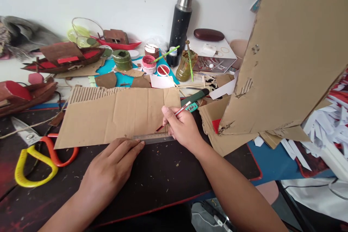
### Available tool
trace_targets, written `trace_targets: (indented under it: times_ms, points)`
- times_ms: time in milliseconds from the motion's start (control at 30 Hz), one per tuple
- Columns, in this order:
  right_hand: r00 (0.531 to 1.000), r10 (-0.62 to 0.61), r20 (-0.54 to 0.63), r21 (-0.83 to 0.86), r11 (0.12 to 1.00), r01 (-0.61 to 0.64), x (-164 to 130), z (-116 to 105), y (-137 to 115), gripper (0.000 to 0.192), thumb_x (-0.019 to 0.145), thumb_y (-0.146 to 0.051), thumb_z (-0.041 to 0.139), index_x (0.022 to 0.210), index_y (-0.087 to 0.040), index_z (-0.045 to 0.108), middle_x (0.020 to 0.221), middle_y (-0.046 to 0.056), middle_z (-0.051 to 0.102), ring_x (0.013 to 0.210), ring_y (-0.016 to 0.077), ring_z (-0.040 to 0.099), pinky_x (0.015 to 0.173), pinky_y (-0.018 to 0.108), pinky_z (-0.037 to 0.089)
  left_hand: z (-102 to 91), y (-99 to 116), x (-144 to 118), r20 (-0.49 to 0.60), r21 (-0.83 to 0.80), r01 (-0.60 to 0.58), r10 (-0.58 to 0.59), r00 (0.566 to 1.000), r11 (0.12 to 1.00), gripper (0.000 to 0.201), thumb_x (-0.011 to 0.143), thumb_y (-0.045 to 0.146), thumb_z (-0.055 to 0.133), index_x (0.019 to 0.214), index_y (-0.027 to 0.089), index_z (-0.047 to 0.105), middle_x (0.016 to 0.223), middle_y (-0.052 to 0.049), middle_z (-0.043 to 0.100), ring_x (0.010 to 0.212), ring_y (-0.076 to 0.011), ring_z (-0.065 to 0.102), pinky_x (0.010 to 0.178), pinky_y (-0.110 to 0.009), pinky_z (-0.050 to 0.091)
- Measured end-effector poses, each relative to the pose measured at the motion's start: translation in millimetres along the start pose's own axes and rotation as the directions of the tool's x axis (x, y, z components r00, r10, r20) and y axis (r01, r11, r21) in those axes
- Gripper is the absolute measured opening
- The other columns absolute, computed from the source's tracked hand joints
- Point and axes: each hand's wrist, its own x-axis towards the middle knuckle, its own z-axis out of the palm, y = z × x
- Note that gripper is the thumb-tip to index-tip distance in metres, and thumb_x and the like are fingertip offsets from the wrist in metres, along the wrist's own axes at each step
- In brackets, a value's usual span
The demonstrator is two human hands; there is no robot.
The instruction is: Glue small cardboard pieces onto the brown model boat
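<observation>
A flat piece of brown cardboard point(108, 117) lies on the dark mat, its far left corner peeled to bare corrugation. Along its near edge rests a clear ruler point(154, 138). My left hand point(114, 163) lies flat at the ruler's left end, fingers stretched forward and touching it and the cardboard edge. In my right hand point(181, 125) is a red and black pencil point(178, 112), held in a writing grip with its tip down at the cardboard just above the ruler. Its fingers partly hide the ruler's right end.
Scissors point(36, 152) with yellow and red handles lie left. A green cutter point(197, 96) lies beyond the cardboard. Behind are model boats point(65, 58), paint jars point(149, 64) and a black flask point(180, 25). A large cardboard sheet point(285, 50) stands at right beside paper scraps point(323, 123).
</observation>
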Motion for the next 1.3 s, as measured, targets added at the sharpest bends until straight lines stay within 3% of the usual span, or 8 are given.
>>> trace_targets:
  times_ms: [233, 500, 1133, 1300]
  points:
    - [1.0, 0.006, 0.0, 0.016, 1.0, -0.006, 0.8, 0.3, 0.1, 0.073, 0.101, -0.094, 0.063, 0.071, -0.027, 0.061, 0.047, -0.007, 0.047, 0.039, 0.0131, 0.046, 0.042, 0.026, 0.036, -1.0, 2.4, 3.6, -0.015, 0.05, -0.027, 0.028, 1.0, 0.998, 0.031, 0.115, 0.008, 0.051, 0.135, 0.013, 0.075, 0.117, -0.01, 0.084, 0.109, -0.0253, 0.078, 0.099, -0.038, 0.066]
    - [1.0, -0.001, -0.007, -0.035, 0.999, 0.001, -0.9, 0.4, 0.3, 0.071, 0.105, -0.09, 0.061, 0.073, -0.027, 0.062, 0.049, -0.006, 0.049, 0.041, 0.0136, 0.047, 0.044, 0.027, 0.037, -0.2, 0.1, 1.5, 0.0, 0.011, -0.009, 0.009, 1.0, 1.0, 0.035, 0.114, 0.009, 0.053, 0.14, 0.018, 0.076, 0.117, -0.008, 0.085, 0.109, -0.0253, 0.08, 0.098, -0.039, 0.068]
    - [1.0, 0.004, 0.003, -0.003, 1.0, -0.004, -0.1, 0.4, -2.0, 0.071, 0.104, -0.09, 0.062, 0.072, -0.027, 0.061, 0.047, -0.007, 0.049, 0.039, 0.0131, 0.047, 0.045, 0.027, 0.039, -1.8, 1.9, 6.2, -0.007, 0.055, -0.043, 0.043, 0.999, 0.998, 0.029, 0.116, 0.006, 0.051, 0.133, 0.011, 0.074, 0.115, -0.009, 0.083, 0.106, -0.0248, 0.077, 0.098, -0.038, 0.065]
    - [1.0, -0.004, -0.005, -0.03, 1.0, 0.003, -1.1, 0.7, -1.1, 0.07, 0.106, -0.088, 0.061, 0.073, -0.027, 0.061, 0.047, -0.007, 0.049, 0.039, 0.0129, 0.047, 0.044, 0.027, 0.038, 0.0, 1.2, 3.3, -0.009, 0.031, -0.015, 0.015, 1.0, 0.999, 0.031, 0.115, 0.008, 0.054, 0.134, 0.014, 0.077, 0.116, -0.009, 0.084, 0.109, -0.0253, 0.078, 0.099, -0.038, 0.066]
